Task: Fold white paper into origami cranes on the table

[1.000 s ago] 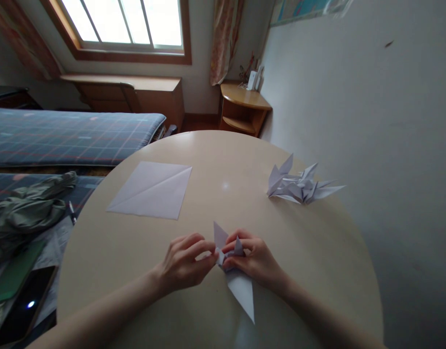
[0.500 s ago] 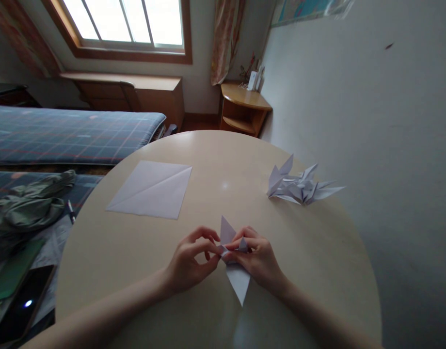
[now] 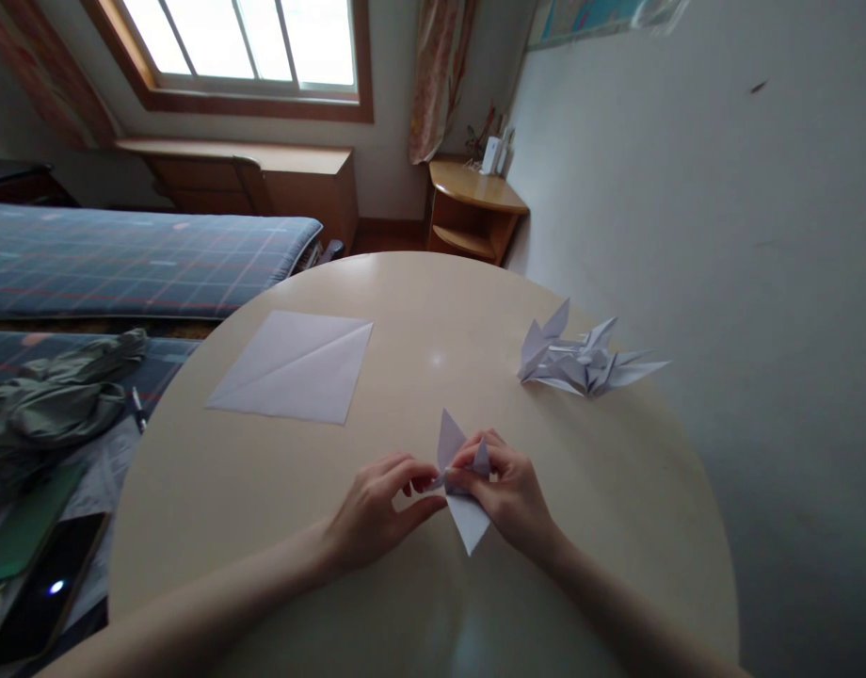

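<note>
A white folded paper crane (image 3: 467, 520) is tilted in front of me, above the near half of the round table (image 3: 433, 292). Its body is pinched between the thumb and fingers of my right hand (image 3: 514, 490). One wing points up and away, the other down toward me, and a small tip sticks up between my right fingers. My left hand (image 3: 383, 504) is at the crane's left end, fingers curled beside the narrow left point. A gap shows between the left thumb and fingers. Part of the crane's middle is hidden by my right fingers.
Several folded paper cranes (image 3: 588, 363) sit bunched on the table's right side. A creased white paper square (image 3: 296, 367) lies at the left. Beyond the left edge are a phone (image 3: 48, 584), a green folder (image 3: 30, 523) and crumpled cloth (image 3: 58, 395). A wall (image 3: 778, 311) stands right.
The crane and my right hand have shifted slightly right and away from me, and the crane has turned a little. My left thumb has parted from the fingers, loosening from the left point.
</note>
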Demonstrator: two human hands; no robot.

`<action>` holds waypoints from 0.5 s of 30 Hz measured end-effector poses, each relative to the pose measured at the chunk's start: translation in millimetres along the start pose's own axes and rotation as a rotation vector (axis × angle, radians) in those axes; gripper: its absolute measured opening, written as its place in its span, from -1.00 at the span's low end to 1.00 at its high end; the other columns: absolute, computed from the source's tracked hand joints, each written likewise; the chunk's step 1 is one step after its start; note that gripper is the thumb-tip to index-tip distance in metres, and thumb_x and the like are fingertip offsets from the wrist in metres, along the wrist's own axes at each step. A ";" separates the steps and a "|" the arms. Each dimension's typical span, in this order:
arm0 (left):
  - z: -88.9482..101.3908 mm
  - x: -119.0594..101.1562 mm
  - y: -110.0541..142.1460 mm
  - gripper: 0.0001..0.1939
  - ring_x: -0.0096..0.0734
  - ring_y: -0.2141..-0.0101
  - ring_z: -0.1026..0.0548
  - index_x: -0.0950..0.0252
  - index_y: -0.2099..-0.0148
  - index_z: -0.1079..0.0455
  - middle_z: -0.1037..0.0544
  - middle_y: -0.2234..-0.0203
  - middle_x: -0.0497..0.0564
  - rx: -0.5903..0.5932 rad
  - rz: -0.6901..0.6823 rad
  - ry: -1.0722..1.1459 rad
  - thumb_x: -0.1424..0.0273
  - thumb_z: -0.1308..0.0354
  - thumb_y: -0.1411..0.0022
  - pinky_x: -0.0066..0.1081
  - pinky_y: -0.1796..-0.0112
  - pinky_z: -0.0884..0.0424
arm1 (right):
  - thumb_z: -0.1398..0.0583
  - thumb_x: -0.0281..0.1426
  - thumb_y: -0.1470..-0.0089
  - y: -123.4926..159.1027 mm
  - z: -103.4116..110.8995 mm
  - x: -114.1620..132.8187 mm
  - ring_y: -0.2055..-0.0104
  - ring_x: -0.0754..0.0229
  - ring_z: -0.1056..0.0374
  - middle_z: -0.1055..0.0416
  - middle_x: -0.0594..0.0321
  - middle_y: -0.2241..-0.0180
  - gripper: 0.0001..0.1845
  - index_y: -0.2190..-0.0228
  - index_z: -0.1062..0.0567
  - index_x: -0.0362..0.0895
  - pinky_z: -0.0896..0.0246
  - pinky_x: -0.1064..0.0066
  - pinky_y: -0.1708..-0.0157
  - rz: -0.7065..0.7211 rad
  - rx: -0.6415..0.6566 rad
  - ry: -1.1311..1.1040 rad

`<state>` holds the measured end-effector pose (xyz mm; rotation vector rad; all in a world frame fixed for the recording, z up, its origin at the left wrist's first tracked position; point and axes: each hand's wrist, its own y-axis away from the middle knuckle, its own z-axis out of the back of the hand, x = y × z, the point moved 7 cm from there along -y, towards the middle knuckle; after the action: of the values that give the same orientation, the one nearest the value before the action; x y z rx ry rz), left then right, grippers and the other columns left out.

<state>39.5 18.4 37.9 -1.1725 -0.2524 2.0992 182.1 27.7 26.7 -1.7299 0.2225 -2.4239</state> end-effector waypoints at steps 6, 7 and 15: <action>-6.1 1.6 0.4 -0.75 -0.54 0.57 -0.34 0.37 0.32 -0.38 -0.41 0.57 -0.02 0.029 -0.054 -0.009 0.31 0.00 -0.30 -0.59 0.52 -0.29 | -0.29 -0.36 0.09 1.9 -0.5 3.8 0.41 0.18 -0.25 -0.34 0.28 0.58 -0.87 0.61 -0.53 -0.06 -0.18 0.36 0.40 0.041 -0.001 0.037; -6.4 3.4 0.5 -0.75 -0.55 0.57 -0.34 0.37 0.31 -0.38 -0.41 0.57 -0.03 0.036 -0.057 0.015 0.31 0.00 -0.30 -0.59 0.52 -0.29 | -0.30 -0.35 0.08 1.8 -0.2 3.9 0.42 0.18 -0.25 -0.35 0.28 0.58 -0.88 0.60 -0.54 -0.06 -0.18 0.36 0.40 0.050 0.004 0.037; 0.2 8.2 -1.5 -0.84 -0.56 0.56 -0.33 0.38 0.31 -0.39 -0.40 0.56 -0.03 0.044 -0.032 0.101 0.44 -0.02 -0.27 -0.60 0.51 -0.28 | -0.26 -0.38 0.00 -1.8 -0.3 14.4 0.37 0.19 -0.31 -0.44 0.25 0.49 -0.93 0.46 -0.58 -0.05 -0.22 0.34 0.33 0.208 0.133 0.053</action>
<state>37.3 25.0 33.3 -1.2363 -0.1757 2.0017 177.1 26.4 40.3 -1.5082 0.2291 -2.2808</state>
